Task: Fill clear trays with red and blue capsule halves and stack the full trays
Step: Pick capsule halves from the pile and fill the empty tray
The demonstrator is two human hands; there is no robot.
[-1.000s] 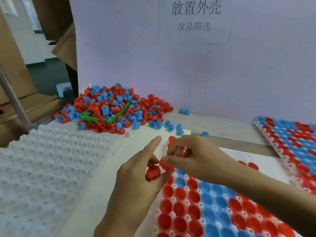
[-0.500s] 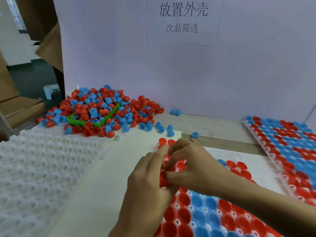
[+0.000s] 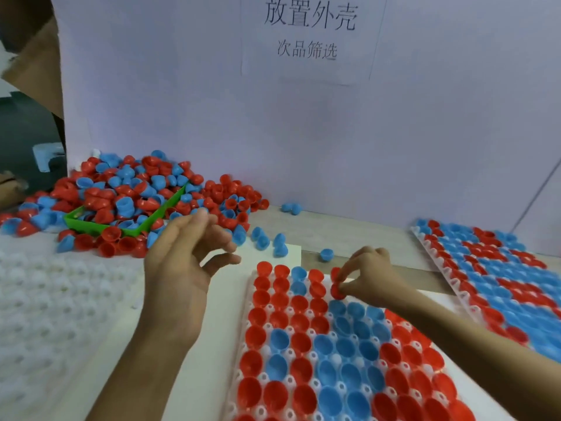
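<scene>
Capsule halves [image 3: 306, 338], red and blue, fill most of the clear tray [image 3: 243, 344] in front of you. Your right hand [image 3: 368, 276] pinches one red half [image 3: 337, 290] at that tray's far edge. Your left hand [image 3: 185, 265] hovers left of the tray, fingers loose, grip released, holding nothing. A loose pile [image 3: 136, 196] lies beyond it; a second filled tray [image 3: 498, 275] sits right.

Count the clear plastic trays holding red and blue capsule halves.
2. One clear plastic tray lies in front, under the right hand; the second tray lies at the far right, partly cut off. More may lie hidden beneath.
</scene>
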